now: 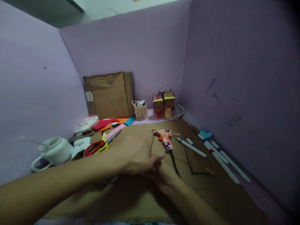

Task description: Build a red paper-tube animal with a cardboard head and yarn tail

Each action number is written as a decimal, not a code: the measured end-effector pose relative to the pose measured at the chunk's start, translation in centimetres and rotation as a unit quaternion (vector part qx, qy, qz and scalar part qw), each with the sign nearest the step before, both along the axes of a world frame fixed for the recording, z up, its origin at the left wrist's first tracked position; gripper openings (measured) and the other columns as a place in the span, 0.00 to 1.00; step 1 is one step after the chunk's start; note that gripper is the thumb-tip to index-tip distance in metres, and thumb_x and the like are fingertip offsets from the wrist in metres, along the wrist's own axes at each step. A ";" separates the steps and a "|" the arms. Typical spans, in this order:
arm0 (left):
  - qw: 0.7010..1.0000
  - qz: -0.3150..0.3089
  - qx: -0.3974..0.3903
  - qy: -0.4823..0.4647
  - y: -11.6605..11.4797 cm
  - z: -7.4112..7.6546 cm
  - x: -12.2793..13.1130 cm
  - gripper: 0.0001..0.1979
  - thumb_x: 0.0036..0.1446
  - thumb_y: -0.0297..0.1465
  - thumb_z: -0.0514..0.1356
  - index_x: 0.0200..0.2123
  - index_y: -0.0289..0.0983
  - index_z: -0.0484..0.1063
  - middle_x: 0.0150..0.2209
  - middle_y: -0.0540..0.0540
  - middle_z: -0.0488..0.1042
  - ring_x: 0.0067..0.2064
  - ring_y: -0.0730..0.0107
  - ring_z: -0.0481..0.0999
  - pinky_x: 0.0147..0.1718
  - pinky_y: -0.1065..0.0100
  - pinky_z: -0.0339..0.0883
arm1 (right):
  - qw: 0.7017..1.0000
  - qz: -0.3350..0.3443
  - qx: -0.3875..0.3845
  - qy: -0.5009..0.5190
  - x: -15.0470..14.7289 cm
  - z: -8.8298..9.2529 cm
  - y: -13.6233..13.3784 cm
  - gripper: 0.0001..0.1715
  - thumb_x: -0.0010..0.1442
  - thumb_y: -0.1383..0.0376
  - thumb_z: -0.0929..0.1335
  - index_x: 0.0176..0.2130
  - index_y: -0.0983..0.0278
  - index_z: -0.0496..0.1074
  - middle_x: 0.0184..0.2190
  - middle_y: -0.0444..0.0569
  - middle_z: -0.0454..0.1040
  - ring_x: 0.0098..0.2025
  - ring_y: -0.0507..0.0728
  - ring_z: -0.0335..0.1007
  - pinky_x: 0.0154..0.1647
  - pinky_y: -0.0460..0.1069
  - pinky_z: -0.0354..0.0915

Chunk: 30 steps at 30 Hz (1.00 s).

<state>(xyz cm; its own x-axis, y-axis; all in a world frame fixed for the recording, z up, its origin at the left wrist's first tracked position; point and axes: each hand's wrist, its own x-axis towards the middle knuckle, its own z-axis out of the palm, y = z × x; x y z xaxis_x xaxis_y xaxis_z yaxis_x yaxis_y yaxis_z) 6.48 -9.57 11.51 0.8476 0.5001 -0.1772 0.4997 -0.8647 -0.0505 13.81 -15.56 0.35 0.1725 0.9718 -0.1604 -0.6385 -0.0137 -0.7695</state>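
My left hand (139, 156) reaches across the middle of the cardboard sheet (140, 203), its fingers curled and its thumb pointing right. Its fingertips meet my right hand (164, 178), which comes in from the lower right. Whatever the left fingers grip is hidden between the hands. The right fingers are mostly covered by the left hand. Just beyond them lies a glue gun (165, 137) with a colourful pattern, its dark cord (173, 164) running toward my right wrist. To its right rest an uncapped blue marker (191, 147) and a marker cap (189, 141).
At left are a white pot (56, 151), red-handled scissors (95, 148) and coloured paper (105, 124). Folded cardboard (107, 95), a small bag (140, 112) and two cat-eared figures (168, 103) stand by the back wall. Several markers (221, 162) line the right side.
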 end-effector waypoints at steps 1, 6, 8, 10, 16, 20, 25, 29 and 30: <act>1.000 0.002 -0.001 -0.008 -0.1 0.1 0.2 0.39 0.53 0.56 0.38 0.60 0.38 0.54 0.53 0.33 0.68 0.54 0.45 0.65 0.47 0.51 0.58 | 1.000 0.000 -0.002 0.021 0.0 0.0 0.0 0.08 0.41 0.61 0.68 0.25 0.64 0.70 0.22 0.44 0.71 0.25 0.52 0.64 0.29 0.47 0.64; 0.999 -0.005 -0.036 -0.025 -0.3 1.8 1.6 0.34 0.53 0.55 0.41 0.53 0.42 0.64 0.49 0.37 0.72 0.48 0.48 0.70 0.44 0.53 0.60 | 0.995 -0.015 -0.013 0.101 0.3 -0.3 0.4 0.16 0.35 0.75 0.66 0.29 0.64 0.71 0.24 0.41 0.71 0.28 0.51 0.66 0.35 0.47 0.66; 0.997 -0.006 -0.056 -0.061 0.3 2.9 1.7 0.33 0.52 0.56 0.41 0.50 0.43 0.67 0.46 0.40 0.74 0.45 0.50 0.72 0.42 0.53 0.61 | 0.993 -0.002 -0.024 0.115 0.6 -0.3 0.5 0.21 0.32 0.78 0.64 0.30 0.65 0.70 0.20 0.38 0.68 0.25 0.49 0.65 0.34 0.46 0.67; 0.988 0.014 -0.067 -0.138 1.1 4.0 1.0 0.32 0.53 0.56 0.40 0.47 0.42 0.69 0.44 0.41 0.74 0.44 0.50 0.72 0.42 0.53 0.62 | 0.992 0.016 -0.042 0.120 0.8 -0.3 0.5 0.25 0.30 0.79 0.63 0.33 0.66 0.70 0.20 0.39 0.69 0.26 0.49 0.67 0.33 0.45 0.67; 0.793 0.178 -0.179 -0.555 2.5 2.6 -5.7 0.19 0.49 0.40 0.58 0.44 0.40 0.68 0.36 0.46 0.74 0.30 0.66 0.73 0.27 0.67 0.67 | 0.989 -0.004 -0.027 0.146 0.9 0.0 0.4 0.25 0.31 0.79 0.62 0.34 0.68 0.69 0.30 0.47 0.76 0.29 0.51 0.72 0.31 0.44 0.69; 0.726 0.215 -0.309 -0.575 2.1 -3.3 -8.6 0.25 0.39 0.31 0.65 0.44 0.37 0.66 0.37 0.44 0.73 0.28 0.69 0.71 0.23 0.70 0.68 | 0.984 -0.054 0.021 0.167 0.6 -0.1 0.6 0.24 0.33 0.80 0.63 0.34 0.65 0.68 0.32 0.46 0.76 0.35 0.52 0.72 0.33 0.44 0.70; 0.728 0.176 -0.365 -0.553 1.5 -8.2 -6.7 0.33 0.41 0.29 0.65 0.53 0.38 0.61 0.47 0.39 0.70 0.37 0.64 0.74 0.31 0.68 0.70 | 0.976 -0.048 0.071 0.198 -0.4 -0.4 0.6 0.26 0.33 0.80 0.65 0.35 0.64 0.66 0.40 0.49 0.75 0.41 0.54 0.72 0.40 0.47 0.68; 0.719 0.145 -0.303 -0.609 1.8 -9.1 -5.7 0.29 0.39 0.31 0.67 0.47 0.35 0.66 0.43 0.40 0.73 0.43 0.56 0.73 0.39 0.63 0.70 | 0.974 -0.022 0.096 0.204 -1.4 -0.4 0.2 0.28 0.33 0.80 0.65 0.37 0.64 0.65 0.43 0.50 0.75 0.44 0.54 0.71 0.44 0.48 0.65; 0.719 0.139 -0.286 -0.618 1.8 -9.3 -5.7 0.26 0.40 0.32 0.67 0.45 0.36 0.67 0.43 0.41 0.73 0.43 0.57 0.73 0.40 0.63 0.69 | 0.976 -0.017 0.096 0.196 -1.6 -0.4 0.1 0.28 0.33 0.80 0.65 0.38 0.64 0.65 0.43 0.49 0.75 0.44 0.54 0.71 0.44 0.48 0.64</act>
